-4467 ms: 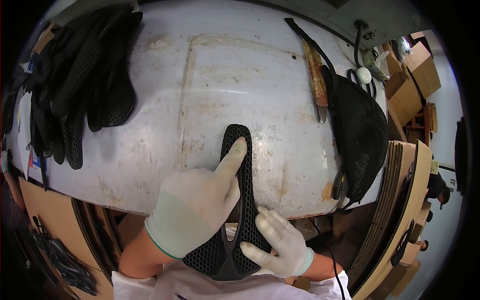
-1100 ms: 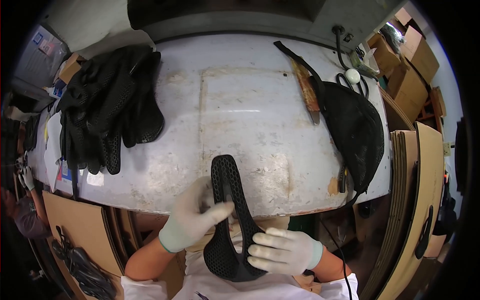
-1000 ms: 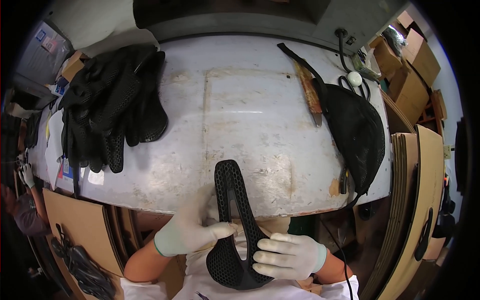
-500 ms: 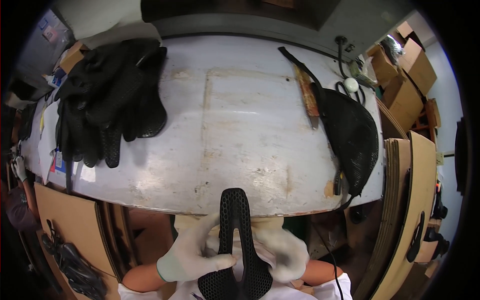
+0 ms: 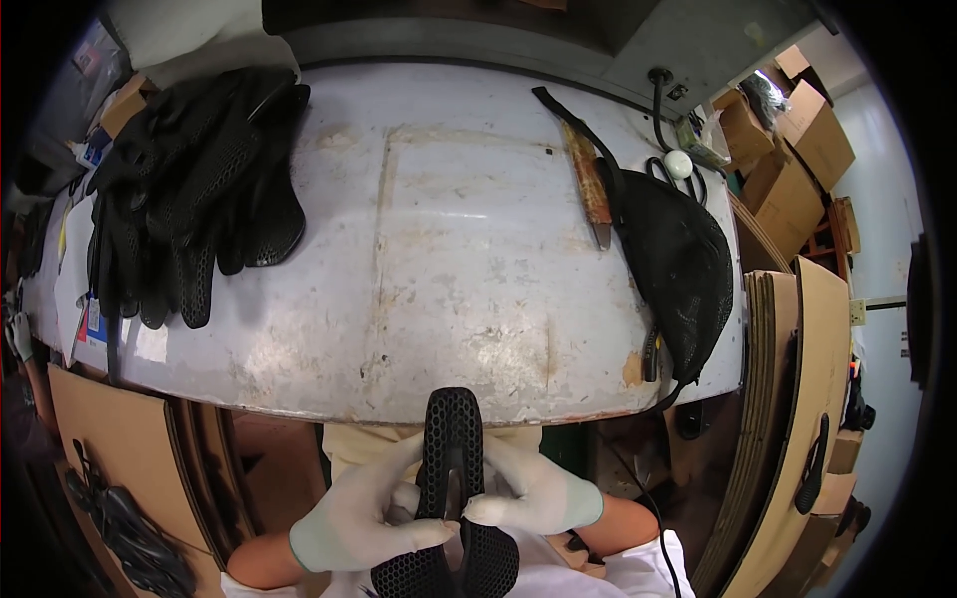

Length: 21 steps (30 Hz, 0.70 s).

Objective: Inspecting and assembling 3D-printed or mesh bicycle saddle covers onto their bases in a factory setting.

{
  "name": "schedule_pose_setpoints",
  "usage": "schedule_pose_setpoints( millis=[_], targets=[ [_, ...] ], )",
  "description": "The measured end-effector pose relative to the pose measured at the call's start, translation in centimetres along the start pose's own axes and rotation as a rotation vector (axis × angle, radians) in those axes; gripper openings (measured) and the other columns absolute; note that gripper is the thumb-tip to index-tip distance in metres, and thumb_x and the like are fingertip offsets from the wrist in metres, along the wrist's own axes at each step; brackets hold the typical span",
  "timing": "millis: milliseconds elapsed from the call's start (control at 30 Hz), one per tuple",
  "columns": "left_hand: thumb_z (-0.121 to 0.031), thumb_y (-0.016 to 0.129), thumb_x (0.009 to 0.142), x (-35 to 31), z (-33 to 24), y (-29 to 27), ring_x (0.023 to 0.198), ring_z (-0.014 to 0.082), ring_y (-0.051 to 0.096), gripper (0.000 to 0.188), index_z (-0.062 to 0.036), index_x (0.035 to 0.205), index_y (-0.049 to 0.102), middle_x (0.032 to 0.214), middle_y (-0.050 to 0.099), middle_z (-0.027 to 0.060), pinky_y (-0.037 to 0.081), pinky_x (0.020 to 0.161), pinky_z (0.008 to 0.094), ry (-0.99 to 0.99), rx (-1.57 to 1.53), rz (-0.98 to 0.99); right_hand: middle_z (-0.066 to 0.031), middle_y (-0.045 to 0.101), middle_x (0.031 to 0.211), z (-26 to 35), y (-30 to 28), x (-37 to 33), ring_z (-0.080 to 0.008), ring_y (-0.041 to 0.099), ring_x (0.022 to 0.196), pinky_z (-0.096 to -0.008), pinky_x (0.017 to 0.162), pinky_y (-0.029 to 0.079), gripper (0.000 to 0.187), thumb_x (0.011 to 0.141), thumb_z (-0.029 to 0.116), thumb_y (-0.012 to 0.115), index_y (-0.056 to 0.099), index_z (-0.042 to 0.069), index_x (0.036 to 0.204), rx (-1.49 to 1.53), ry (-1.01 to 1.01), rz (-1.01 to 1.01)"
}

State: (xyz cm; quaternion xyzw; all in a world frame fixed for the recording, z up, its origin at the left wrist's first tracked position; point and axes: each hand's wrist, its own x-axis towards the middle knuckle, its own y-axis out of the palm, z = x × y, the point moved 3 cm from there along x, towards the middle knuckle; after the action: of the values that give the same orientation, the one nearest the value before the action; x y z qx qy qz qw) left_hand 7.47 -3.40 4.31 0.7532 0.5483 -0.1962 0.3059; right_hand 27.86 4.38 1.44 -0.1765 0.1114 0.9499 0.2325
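At the table's near edge, close to my body, I hold a black bicycle saddle point(image 5: 454, 419) with a honeycomb surface and a long central slot. Its narrow nose points away from me and its wide end is toward me. My left hand point(image 5: 374, 508), in a pale glove, grips the left side, thumb on top beside the slot. My right hand point(image 5: 538, 493), gloved alike, is closed on the right side, its thumb tip at the slot's edge. The other fingers of both hands are partly hidden beneath the saddle.
A heap of black honeycomb pieces point(image 5: 199, 189) lies at the left of the white table point(image 5: 449, 299). To the right are a black pouch point(image 5: 683, 259) with a strap and a worn flat tool point(image 5: 588, 184). Cardboard sheets point(image 5: 788, 429) stand right; cartons point(image 5: 788, 179) are stacked behind.
My right hand, blurred beside the saddle before, now has its thumb on the saddle's slot edge opposite my left thumb. The whole view has shifted slightly, moving the table's things leftward.
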Motion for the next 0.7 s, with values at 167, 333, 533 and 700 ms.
schedule_pose_setpoints(
  millis=[167,333,533,700],
  targets=[
    [-0.023,0.086,0.085,-0.1,-0.1,-0.3,0.082,0.0132,0.075,0.098,0.0009,0.162,0.031,0.099,0.076,0.0109,0.058,0.079,0.0258,0.032,0.057,-0.012,-0.0181,0.073,0.114,0.3,0.5,-0.2,-0.0225,0.071,0.104,-0.0355,0.093,0.056,0.073,0.096,0.031,0.074,0.04,-0.008,0.149,0.093,0.043,0.023],
    [-0.018,0.084,0.087,0.3,-0.1,-0.8,0.092,0.012,0.074,0.082,0.0029,0.154,0.042,0.112,0.074,0.0118,0.058,0.083,0.0261,0.098,-0.023,-0.01,-0.0159,0.071,0.114,-0.1,0.2,0.1,-0.0211,0.072,0.096,-0.0342,0.084,0.058,0.081,0.093,0.03,0.077,0.035,-0.003,0.155,0.029,0.017,0.071],
    [-0.017,0.081,0.09,1.3,-0.6,-1.5,0.083,0.0204,0.075,0.047,-0.0024,0.132,0.067,0.098,0.076,0.0131,0.056,0.072,0.0296,0.465,0.565,-0.044,-0.0169,0.071,0.099,2.6,-0.9,0.4,-0.032,0.073,0.085,-0.038,0.077,0.059,0.076,0.085,0.035,0.084,0.052,0.0,0.144,-0.511,-0.448,-0.187],
    [-0.027,0.082,0.087,2.4,2.7,-0.8,0.061,0.0238,0.066,0.041,-0.0059,0.122,0.075,0.076,0.067,0.0077,0.05,0.054,0.0357,0.936,0.691,-0.041,-0.0032,0.054,0.066,3.7,-0.6,0.2,-0.0244,0.059,0.056,-0.0397,0.051,0.043,0.047,0.079,0.053,0.083,0.067,0.01,0.079,-0.637,-0.651,-0.221]
  ],
)
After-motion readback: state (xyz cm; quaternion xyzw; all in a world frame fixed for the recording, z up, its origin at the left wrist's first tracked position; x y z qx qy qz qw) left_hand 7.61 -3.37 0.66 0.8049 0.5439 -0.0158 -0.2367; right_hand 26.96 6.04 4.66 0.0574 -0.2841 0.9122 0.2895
